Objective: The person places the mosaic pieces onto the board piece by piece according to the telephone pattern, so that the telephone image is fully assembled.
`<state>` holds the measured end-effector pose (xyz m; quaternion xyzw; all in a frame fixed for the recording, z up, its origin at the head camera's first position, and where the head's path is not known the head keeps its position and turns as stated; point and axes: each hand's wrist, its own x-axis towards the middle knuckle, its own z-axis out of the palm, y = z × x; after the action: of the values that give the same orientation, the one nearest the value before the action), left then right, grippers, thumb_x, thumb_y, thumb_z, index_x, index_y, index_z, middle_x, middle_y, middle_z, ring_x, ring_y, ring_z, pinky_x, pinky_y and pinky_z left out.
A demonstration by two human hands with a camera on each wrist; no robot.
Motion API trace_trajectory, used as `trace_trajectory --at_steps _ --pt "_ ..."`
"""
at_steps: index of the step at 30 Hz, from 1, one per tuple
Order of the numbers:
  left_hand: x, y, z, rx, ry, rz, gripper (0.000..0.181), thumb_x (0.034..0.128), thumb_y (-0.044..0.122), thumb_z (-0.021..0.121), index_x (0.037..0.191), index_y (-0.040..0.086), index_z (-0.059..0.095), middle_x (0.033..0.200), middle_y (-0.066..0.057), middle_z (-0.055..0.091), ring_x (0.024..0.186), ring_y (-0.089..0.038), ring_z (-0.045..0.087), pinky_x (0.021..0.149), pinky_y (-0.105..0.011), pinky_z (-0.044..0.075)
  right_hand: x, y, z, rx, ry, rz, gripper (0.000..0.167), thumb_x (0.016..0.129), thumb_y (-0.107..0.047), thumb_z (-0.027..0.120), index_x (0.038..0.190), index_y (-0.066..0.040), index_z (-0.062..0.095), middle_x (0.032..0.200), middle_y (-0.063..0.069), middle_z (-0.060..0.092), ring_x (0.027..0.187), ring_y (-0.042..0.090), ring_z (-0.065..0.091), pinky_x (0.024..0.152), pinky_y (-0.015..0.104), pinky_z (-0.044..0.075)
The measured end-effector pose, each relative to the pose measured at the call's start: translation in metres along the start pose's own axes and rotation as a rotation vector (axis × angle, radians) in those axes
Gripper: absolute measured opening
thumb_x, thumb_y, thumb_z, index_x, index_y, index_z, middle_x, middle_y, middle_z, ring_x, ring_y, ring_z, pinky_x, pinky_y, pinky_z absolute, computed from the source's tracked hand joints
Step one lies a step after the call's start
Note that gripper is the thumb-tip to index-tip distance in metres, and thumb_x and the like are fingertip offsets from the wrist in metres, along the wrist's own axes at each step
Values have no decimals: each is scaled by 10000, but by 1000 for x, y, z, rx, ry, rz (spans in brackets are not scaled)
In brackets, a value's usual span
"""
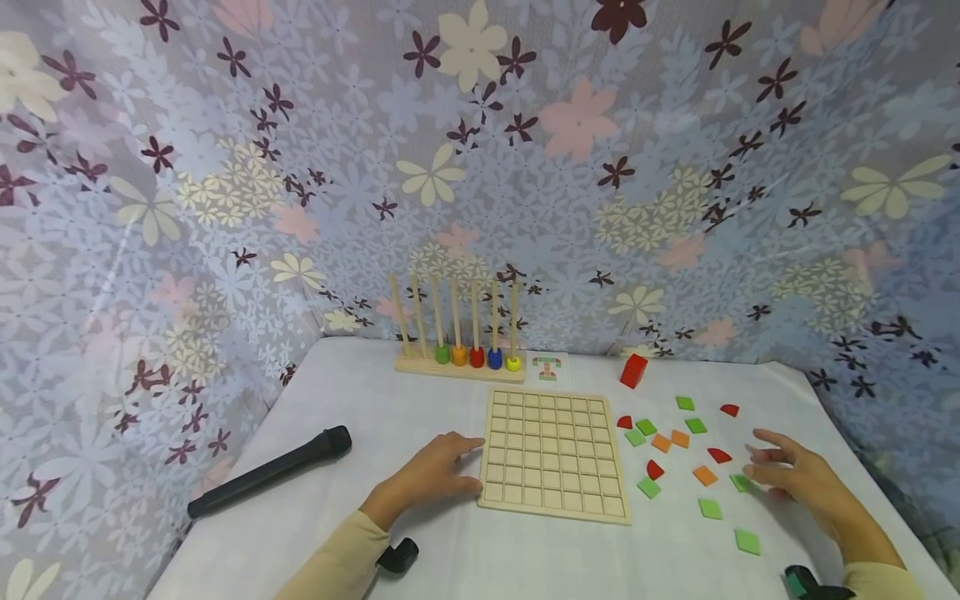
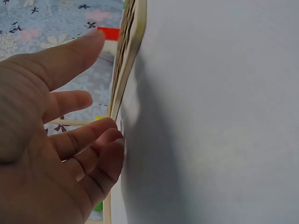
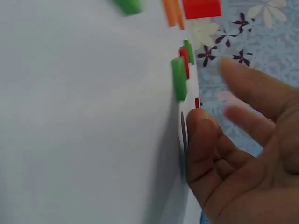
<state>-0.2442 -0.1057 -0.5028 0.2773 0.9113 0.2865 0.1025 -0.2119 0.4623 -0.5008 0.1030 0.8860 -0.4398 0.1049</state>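
Observation:
A square wooden grid board lies on the white table. At its left edge rests my left hand, index finger and thumb extended to the rim; in the left wrist view the board's side runs past the fingers of that left hand. Off to the right, my right hand hovers low over the table with loosely bent fingers, close to a green square tile. Nothing shows between the fingers of the right hand in its wrist view, where a green tile stands near the fingertips.
Several green, orange and red tiles are scattered between board and right hand. A red block, a pattern card and a peg stand with coloured rings line the back. On the left lies a black microphone-like rod.

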Motion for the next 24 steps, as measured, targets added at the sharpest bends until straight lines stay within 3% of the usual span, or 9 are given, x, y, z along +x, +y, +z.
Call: trace_trajectory --at_steps 5,8,13,18,24 --pt "-1 0 3 61 -43 3 835 806 430 855 1501 112 520 1461 -125 538 1336 -302 493 1135 -450 417 -5 6 5 -191 -47 -12 821 844 -379 840 1421 85 485 1104 164 586 908 204 521 688 320 479" --pt "0 2 3 76 -61 8 872 779 452 864 1507 125 513 1521 -117 494 1369 -306 463 1153 -439 398 -5 7 7 -253 -59 -25 718 826 -375 850 1322 71 584 1083 166 612 974 265 544 748 366 483" --pt "1 3 3 87 -75 7 892 755 457 878 1509 153 513 1566 -96 457 1372 -285 449 1156 -416 392 -2 7 10 -321 -62 -39 637 840 -386 833 1246 64 638 1058 150 643 969 283 579 773 428 501" --pt "3 3 4 125 -55 2 873 757 468 875 1501 172 528 1571 -78 462 1304 -238 466 1106 -385 428 -1 8 10 -337 -52 -35 677 837 -465 819 1218 68 647 1077 167 656 995 330 596 803 479 518" --pt "5 6 4 182 -41 23 826 771 485 860 1475 174 560 1568 -95 466 1400 -325 431 1140 -529 380 0 6 11 -367 -42 7 700 811 -528 819 1148 62 652 1022 137 666 946 291 609 769 446 524"
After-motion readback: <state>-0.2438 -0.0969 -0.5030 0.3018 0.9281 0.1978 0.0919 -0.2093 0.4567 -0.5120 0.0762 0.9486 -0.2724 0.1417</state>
